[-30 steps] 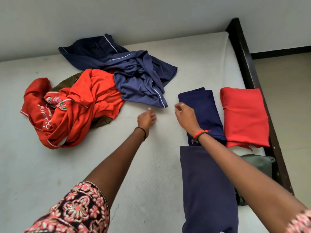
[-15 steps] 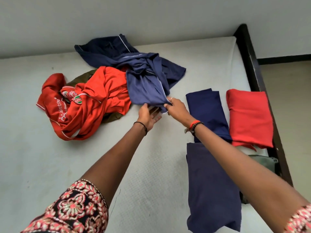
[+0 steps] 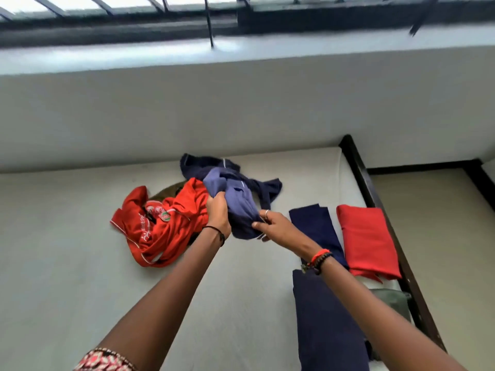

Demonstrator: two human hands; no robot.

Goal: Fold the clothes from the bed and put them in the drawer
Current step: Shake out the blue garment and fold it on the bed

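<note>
You've lifted the blue garment (image 3: 238,207) off the pile: left hand (image 3: 218,214) clenched on its left fold, right hand (image 3: 273,227) pinching its near hem.

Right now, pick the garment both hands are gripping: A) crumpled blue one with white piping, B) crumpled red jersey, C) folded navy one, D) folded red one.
A: the left hand and the right hand both have fingers curled into the crumpled blue garment, beside the red jersey.

Pale wall (image 3: 241,116), barred window (image 3: 128,8) above.
</note>
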